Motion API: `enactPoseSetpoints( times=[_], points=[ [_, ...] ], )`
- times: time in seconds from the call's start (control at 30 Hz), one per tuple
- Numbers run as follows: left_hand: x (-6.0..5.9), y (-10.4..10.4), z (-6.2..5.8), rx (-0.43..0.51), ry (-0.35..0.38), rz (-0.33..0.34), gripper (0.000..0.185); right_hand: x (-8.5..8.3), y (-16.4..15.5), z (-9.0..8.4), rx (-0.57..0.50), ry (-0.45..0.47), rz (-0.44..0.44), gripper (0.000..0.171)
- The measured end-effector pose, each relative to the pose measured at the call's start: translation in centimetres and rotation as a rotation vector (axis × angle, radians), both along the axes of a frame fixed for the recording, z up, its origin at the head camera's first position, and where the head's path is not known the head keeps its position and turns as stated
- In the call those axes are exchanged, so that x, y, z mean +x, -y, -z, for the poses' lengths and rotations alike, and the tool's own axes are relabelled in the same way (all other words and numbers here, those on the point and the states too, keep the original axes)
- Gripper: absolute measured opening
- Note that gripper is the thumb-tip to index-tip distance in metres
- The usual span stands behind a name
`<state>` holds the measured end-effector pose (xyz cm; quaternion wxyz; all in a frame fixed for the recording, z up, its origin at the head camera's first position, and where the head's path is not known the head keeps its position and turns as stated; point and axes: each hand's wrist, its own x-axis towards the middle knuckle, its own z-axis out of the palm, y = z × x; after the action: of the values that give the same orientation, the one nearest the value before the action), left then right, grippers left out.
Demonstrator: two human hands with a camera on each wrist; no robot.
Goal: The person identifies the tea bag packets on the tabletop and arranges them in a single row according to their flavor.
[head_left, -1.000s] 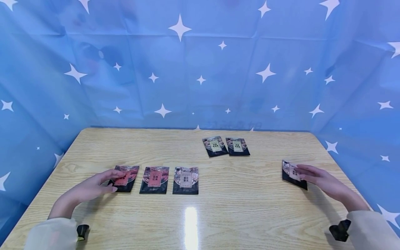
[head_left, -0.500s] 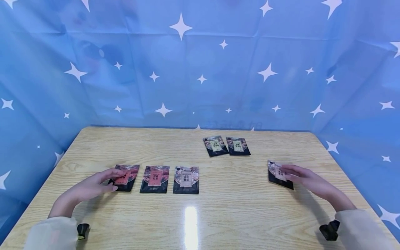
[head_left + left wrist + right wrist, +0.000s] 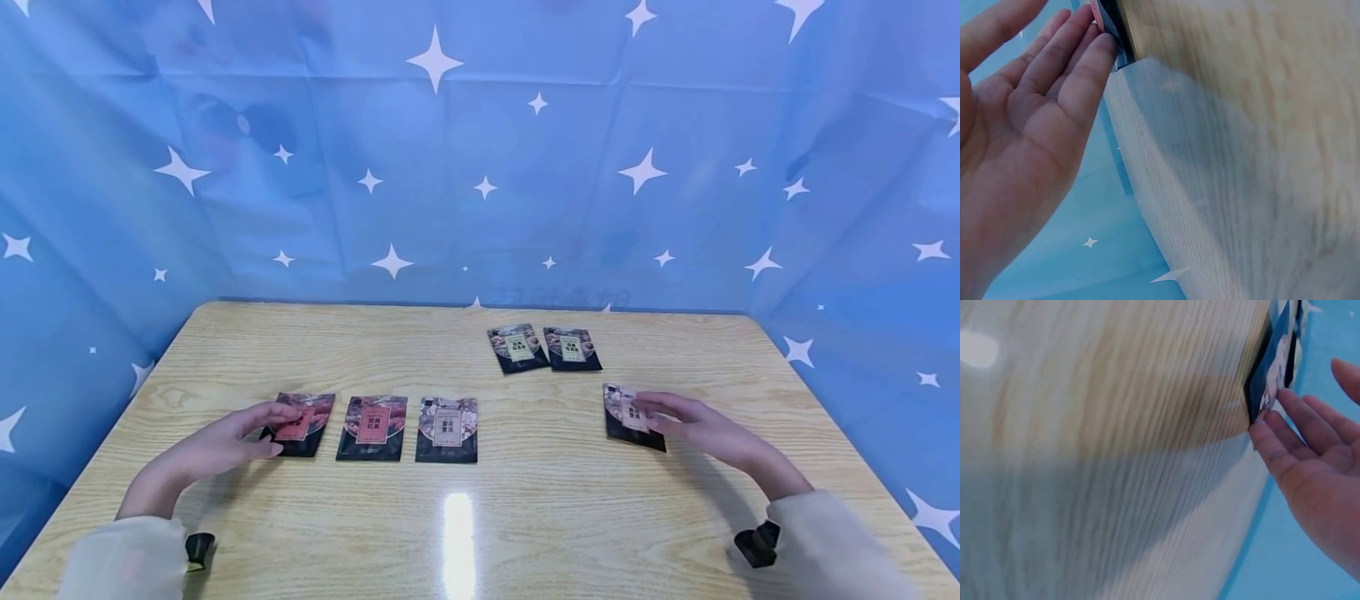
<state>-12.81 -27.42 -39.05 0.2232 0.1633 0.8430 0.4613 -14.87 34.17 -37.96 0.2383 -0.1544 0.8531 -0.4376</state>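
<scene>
Sliding leftward since a second ago, the packet (image 3: 632, 417) under my right hand (image 3: 701, 429) has crossed from the table's 3 o'clock edge toward the middle; the left hand (image 3: 225, 446) has not shifted.

I count six packets in all, flat, glossy, rectangular pouches with dark borders and a pale label panel. Three lie in a row at about 9 o'clock from the table's centre: one red-labelled packet (image 3: 300, 423) under my left fingers, a second red-labelled packet (image 3: 371, 427) just beside it, and a beige-labelled packet (image 3: 447, 428) next along. Two green-labelled packets (image 3: 543, 347) sit side by side, touching, at 12 o'clock near the far edge. The sixth is the one under my right hand, at about 3 o'clock.

My right hand lies nearly flat, fingers straight, their tips pressing on the packet's near side; the right wrist view shows the fingertips (image 3: 1270, 434) against its dark edge. My left hand is likewise spread, fingers straight and resting on the red packet's corner, nothing gripped.

The table (image 3: 540, 517) is pale wood-grain laminate, smooth and shiny with rounded corners. Blue sheeting (image 3: 480, 208) printed with white four-pointed stars surrounds it, creased in folds.
</scene>
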Motion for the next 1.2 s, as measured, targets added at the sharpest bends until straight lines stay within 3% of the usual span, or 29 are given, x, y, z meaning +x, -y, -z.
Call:
enactPoseSetpoints(
  times=[0.6,1.2],
  points=[
    [0.0,0.1,-0.1,0.003,-0.005,0.002,0.051,-0.7,5.3,0.3,0.002,0.032,-0.086,0.051],
    [0.1,0.0,0.0,0.014,0.0,0.003,0.052,-0.6,9.8,0.6,-0.051,-0.023,-0.19,0.05]
  ],
)
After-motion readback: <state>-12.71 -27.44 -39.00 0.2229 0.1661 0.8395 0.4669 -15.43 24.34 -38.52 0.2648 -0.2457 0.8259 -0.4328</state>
